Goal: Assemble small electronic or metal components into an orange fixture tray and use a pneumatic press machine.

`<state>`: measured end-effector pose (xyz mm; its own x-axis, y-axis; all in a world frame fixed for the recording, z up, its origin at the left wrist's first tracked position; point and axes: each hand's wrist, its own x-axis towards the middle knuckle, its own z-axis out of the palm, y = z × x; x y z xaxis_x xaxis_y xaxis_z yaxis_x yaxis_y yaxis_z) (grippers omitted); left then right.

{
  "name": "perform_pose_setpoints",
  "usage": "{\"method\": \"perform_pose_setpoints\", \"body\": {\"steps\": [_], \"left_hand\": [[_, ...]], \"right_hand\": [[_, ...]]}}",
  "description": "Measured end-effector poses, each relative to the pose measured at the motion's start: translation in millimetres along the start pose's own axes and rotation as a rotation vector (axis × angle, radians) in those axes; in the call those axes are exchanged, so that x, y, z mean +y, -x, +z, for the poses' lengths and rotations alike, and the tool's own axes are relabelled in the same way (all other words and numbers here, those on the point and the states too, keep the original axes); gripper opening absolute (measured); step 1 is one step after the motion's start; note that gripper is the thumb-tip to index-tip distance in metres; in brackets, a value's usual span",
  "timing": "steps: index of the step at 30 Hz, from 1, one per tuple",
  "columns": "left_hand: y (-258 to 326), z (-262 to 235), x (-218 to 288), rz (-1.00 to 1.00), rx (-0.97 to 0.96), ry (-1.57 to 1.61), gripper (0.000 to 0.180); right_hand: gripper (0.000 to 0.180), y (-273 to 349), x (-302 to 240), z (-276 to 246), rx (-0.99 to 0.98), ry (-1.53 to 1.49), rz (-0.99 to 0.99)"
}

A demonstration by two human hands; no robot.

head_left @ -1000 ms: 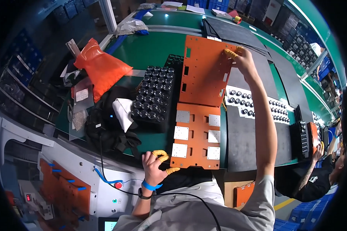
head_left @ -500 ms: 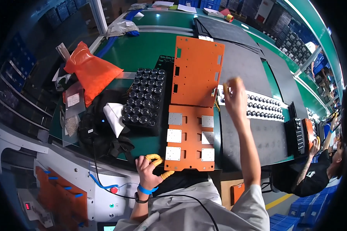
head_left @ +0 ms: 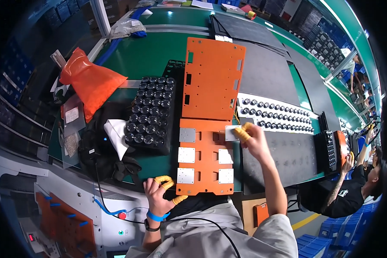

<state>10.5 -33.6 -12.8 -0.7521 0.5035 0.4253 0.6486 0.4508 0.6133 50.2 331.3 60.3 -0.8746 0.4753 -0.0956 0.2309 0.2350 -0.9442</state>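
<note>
On the tabletop: two flat orange plates, near (head_left: 206, 157) and far (head_left: 211, 84)
Plate squares: five grey metal squares (head_left: 187, 135)
Right hand (head_left: 254, 139): fingers pinch a sixth square (head_left: 231, 133)
Left hand (head_left: 159, 195): fingers curled, empty, at plate corner
Left side: black tray of round caps (head_left: 151, 114)

Left hand (head_left: 160, 192) low, fingers curled, near the body; right hand (head_left: 253, 139) outstretched, fingertips pinched together.

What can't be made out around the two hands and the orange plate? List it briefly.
- Head view: the right hand covers part of the small white pad; its grip is unclear.
- The near edge of the orange plate is hidden by the person's chest.
- What the left hand holds, if anything, is too small to tell.
</note>
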Motion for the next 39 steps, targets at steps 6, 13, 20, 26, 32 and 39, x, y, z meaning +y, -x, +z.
{"method": "perform_pose_setpoints", "body": {"steps": [6,13,20,26,32,39], "left_hand": [[-0.7,-0.4,1.8,-0.012,-0.027,0.003,0.054],[-0.1,2.2,-1.0,-0.006,-0.026,-0.02,0.055],[2.8,7.0,-4.3,0.002,0.004,-0.043,0.064],[2.0,6.6,-1.5,-0.014,-0.016,-0.033,0.058],[5.0,11.2,-3.9,0.001,0.03,-0.042,0.06],[2.7,12.0,-3.2,0.018,0.049,-0.051,0.066]], "right_hand": [[0.009,26.4,9.4,-54.1,0.376,0.856,-0.695],[0.024,52.8,58.2,-91.1,0.284,1.081,-0.628],[0.031,56.3,40.5,-77.4,0.286,0.879,-0.48],[0.03,33.3,39.2,-70.3,0.223,0.92,-0.496],[0.033,-5.1,42.3,-70.5,0.33,1.06,-0.623],[0.032,-13.2,41.6,-67.8,0.362,1.124,-0.53]]}}
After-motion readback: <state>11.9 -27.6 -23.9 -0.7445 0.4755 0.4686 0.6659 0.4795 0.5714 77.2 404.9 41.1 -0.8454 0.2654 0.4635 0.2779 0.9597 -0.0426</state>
